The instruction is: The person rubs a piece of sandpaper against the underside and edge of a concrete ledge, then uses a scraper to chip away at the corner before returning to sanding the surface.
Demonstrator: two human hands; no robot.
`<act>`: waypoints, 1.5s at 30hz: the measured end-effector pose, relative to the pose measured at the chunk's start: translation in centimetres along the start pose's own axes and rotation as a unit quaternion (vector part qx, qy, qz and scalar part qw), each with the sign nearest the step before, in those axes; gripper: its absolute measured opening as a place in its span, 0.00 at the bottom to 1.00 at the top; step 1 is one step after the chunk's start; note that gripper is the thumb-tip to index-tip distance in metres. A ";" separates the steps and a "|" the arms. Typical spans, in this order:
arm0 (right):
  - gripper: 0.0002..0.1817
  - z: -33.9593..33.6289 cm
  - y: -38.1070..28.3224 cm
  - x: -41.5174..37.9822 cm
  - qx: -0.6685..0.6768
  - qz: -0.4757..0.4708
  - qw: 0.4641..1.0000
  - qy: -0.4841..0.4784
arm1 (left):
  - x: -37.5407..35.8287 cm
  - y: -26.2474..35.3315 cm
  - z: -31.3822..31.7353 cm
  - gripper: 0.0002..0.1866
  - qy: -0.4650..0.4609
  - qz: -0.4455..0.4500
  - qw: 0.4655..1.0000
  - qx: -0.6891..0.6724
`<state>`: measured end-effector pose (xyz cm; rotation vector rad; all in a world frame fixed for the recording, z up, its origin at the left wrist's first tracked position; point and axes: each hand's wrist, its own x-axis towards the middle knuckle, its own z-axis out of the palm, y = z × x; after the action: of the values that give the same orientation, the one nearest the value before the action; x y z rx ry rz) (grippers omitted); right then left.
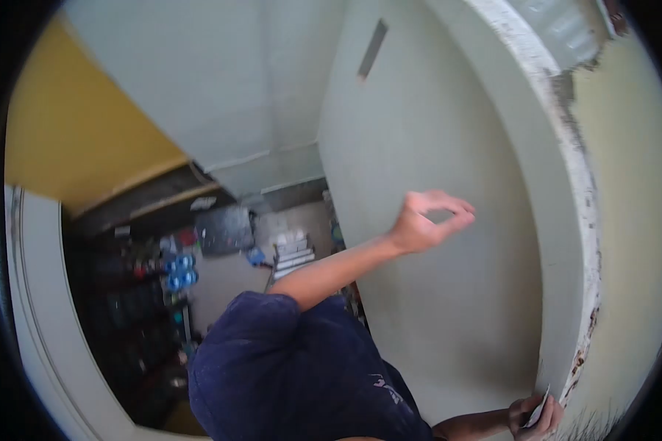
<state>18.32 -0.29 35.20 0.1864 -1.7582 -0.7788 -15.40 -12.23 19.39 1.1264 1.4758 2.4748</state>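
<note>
My left hand (430, 220) is raised in front of a pale grey-green wall panel (434, 132). Its thumb and fingers curve into a ring with the tips pressed together; I cannot make out anything between them. Low on the right, my right hand (533, 419) is closed around a thin flat piece with a whitish face (541, 408), perhaps a scraper blade or a folded sheet. That hand is beside the rough, chipped white edge (588, 242) of the wall opening. Part of the right hand is cut off by the frame's bottom.
Far below lies a floor (224, 294) with a dark square board (226, 230), blue-topped containers (180, 272) and stacked white-edged items (293, 257). A yellow panel (88, 125) is on the left. A narrow dark slot (374, 50) marks the wall. Dark blue clothing (294, 367) fills the lower middle.
</note>
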 end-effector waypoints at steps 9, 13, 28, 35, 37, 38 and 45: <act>0.20 -1.1 -0.3 1.8 0.118 0.054 0.991 -0.027 | -7.7 4.8 7.6 0.05 -0.107 0.037 0.992 -0.054; 0.30 -2.4 0.0 2.2 0.147 0.050 0.983 -0.095 | -9.5 7.1 8.8 0.06 -0.144 0.053 0.986 -0.067; 0.22 -3.4 -5.2 1.2 0.268 0.328 0.884 -0.197 | -9.3 15.3 12.7 0.42 -0.295 0.020 0.954 -0.040; 0.19 -4.6 -9.5 -2.1 0.204 0.480 0.851 -0.063 | -7.7 14.9 14.7 0.12 -0.396 0.035 0.917 -0.019; 0.17 -5.1 -9.8 -2.7 0.176 0.479 0.858 -0.053 | -7.8 13.8 15.3 0.13 -0.423 0.059 0.902 -0.066; 0.15 -5.6 -10.2 -2.9 0.166 0.472 0.864 -0.049 | -7.9 13.2 15.4 0.13 -0.433 0.079 0.892 -0.105; 0.15 -5.6 -14.6 -3.0 -0.005 0.684 0.729 0.034 | -7.9 12.3 15.4 0.11 -0.487 0.120 0.861 -0.088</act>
<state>20.62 -12.27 25.03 -1.0063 -1.3062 0.3289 3.51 -10.45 28.91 2.1312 0.8023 1.5641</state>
